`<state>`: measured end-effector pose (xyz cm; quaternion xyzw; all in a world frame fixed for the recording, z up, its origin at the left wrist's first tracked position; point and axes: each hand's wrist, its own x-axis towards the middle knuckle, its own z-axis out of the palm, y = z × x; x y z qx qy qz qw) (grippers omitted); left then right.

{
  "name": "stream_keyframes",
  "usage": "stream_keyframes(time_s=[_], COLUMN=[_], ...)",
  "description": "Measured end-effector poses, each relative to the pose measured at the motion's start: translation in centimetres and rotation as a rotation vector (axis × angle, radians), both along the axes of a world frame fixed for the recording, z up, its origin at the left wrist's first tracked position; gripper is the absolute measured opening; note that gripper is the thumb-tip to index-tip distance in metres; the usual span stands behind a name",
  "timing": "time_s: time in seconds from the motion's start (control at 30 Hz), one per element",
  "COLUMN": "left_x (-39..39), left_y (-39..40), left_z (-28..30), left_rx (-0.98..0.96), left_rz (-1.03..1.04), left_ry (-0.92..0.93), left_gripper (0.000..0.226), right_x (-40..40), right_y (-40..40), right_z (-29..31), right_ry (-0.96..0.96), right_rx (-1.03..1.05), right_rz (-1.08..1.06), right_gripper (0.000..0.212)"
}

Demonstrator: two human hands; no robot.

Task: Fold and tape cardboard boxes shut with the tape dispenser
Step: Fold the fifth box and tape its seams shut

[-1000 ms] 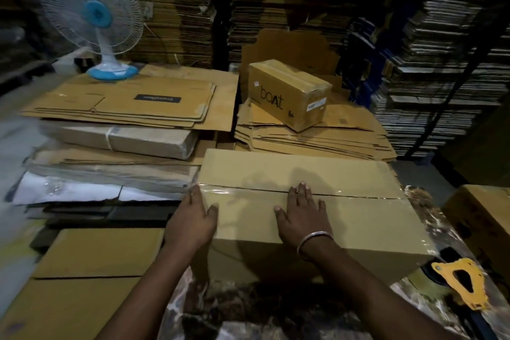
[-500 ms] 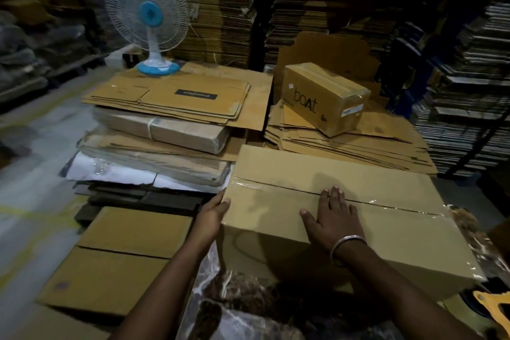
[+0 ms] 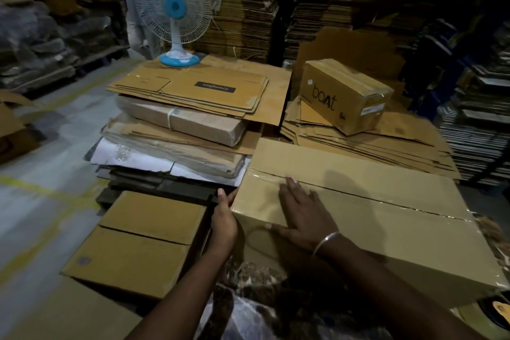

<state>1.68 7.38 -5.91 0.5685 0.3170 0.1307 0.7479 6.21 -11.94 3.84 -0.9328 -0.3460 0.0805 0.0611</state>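
A long cardboard box (image 3: 386,218) lies in front of me with clear tape along its top seam. My right hand (image 3: 299,212) lies flat on the box's top near its left end, fingers straight and spread, fingertips reaching the taped seam. My left hand (image 3: 224,218) presses against the box's left end face, fingers straight. A sliver of the yellow tape dispenser (image 3: 501,308) shows at the lower right edge, behind the box.
A closed box (image 3: 138,243) sits low on the left, just beside my left hand. Stacks of flat cardboard (image 3: 193,96) carry a blue fan (image 3: 174,11). A taped "boat" box (image 3: 345,96) rests on flattened cartons behind. Crinkled plastic wrap (image 3: 254,309) lies below.
The view has swung left. My left hand slid off the box's top corner onto its left end face. My right hand slid left along the top, toward that end.
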Motion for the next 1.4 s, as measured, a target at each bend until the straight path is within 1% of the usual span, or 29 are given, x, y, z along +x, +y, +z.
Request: stream_keyframes(time_s=[0.07,0.1,0.23,0.3,0.4,0.47,0.5,0.57,0.67,0.7,0.73,0.8,0.93,1.0,1.03,1.1,1.13,1.2,1.23,1.27,1.33,1.4], left_x=[-0.2,-0.6,-1.5,-1.6,-1.9,-2.5,-3.1,-4.2,-6.3,-6.9,-7.3,-7.4,-5.6,-5.1,-4.9,-4.5,-4.4,-4.1,-4.0,-3.9,-3.6,-3.1], left_y=[0.0,-0.3,-0.9,-0.7,0.0,0.2,0.1,-0.4,-2.1,-2.6,-2.9,-2.7,0.3,1.6,2.1,2.8,3.1,3.8,4.3,4.7,5.7,6.8], left_z=[-0.3,0.3,2.3,2.5,3.3,4.0,4.1,4.2,3.7,3.3,2.8,1.9,1.1,1.5,1.7,1.8,1.9,2.3,2.4,2.8,3.8,5.1], left_rx=[0.016,0.023,0.109,0.177,0.405,0.541,0.559,0.558,0.624,0.613,0.565,0.41,0.062,-0.053,-0.057,-0.002,0.035,0.093,0.117,0.148,0.23,0.297], left_rz=[0.014,0.014,0.016,0.016,-0.012,0.049,0.109,0.221,0.206,0.2,0.204,0.192,0.012,-0.09,-0.13,-0.185,-0.204,-0.258,-0.299,-0.354,-0.468,-0.569], left_ry=[0.002,-0.005,-0.052,-0.071,-0.073,-0.088,-0.096,-0.145,-0.246,-0.263,-0.275,-0.285,-0.218,-0.198,-0.198,-0.181,-0.15,-0.085,-0.064,-0.05,-0.039,-0.03], left_gripper=[0.095,0.092,0.051,0.041,0.032,0.031,0.033,0.034,0.024,0.021,0.02,0.021,0.023,0.023,0.019,0.009,0.015,0.036,0.04,0.039,0.029,0.025], right_x=[0.1,0.1,0.0,-0.1,-0.2,-0.2,-0.2,-0.2,-0.1,-0.1,-0.2,-0.2,-0.2,-0.2,-0.1,0.0,0.1,0.2,0.2,0.2,0.3,0.3], right_y=[1.6,2.3,4.2,4.5,4.5,4.4,4.4,4.4,4.4,4.4,4.4,4.4,4.3,4.1,4.1,3.9,3.9,3.9,4.0,4.0,4.0,4.0], right_z=[0.0,0.0,-0.1,-0.4,-0.6,-0.7,-0.7,-0.8,-1.0,-1.0,-0.9,-0.9,-0.7,-0.7,-0.8,-0.8,-0.8,-0.7,-0.7,-0.7,-0.7,-0.6], right_ry=[0.011,0.012,0.011,-0.002,-0.01,-0.007,-0.005,-0.004,-0.007,-0.004,0.0,0.006,0.015,0.008,-0.007,-0.023,-0.017,0.005,0.012,0.017,0.025,0.047], right_rx=[-0.03,-0.037,-0.015,-0.015,-0.032,-0.039,-0.041,-0.043,-0.04,-0.038,-0.039,-0.045,-0.036,-0.014,-0.007,0.005,0.013,0.019,0.019,0.019,0.022,0.049], right_rz=[0.057,0.071,0.087,0.081,0.076,0.072,0.072,0.07,0.059,0.058,0.059,0.059,0.057,0.055,0.052,0.033,0.022,0.012,0.011,0.008,0.006,-0.003], right_gripper=[0.113,0.114,0.117,0.116,0.114,0.113,0.113,0.112,0.112,0.112,0.112,0.113,0.113,0.113,0.113,0.114,0.115,0.119,0.122,0.125,0.128,0.127])
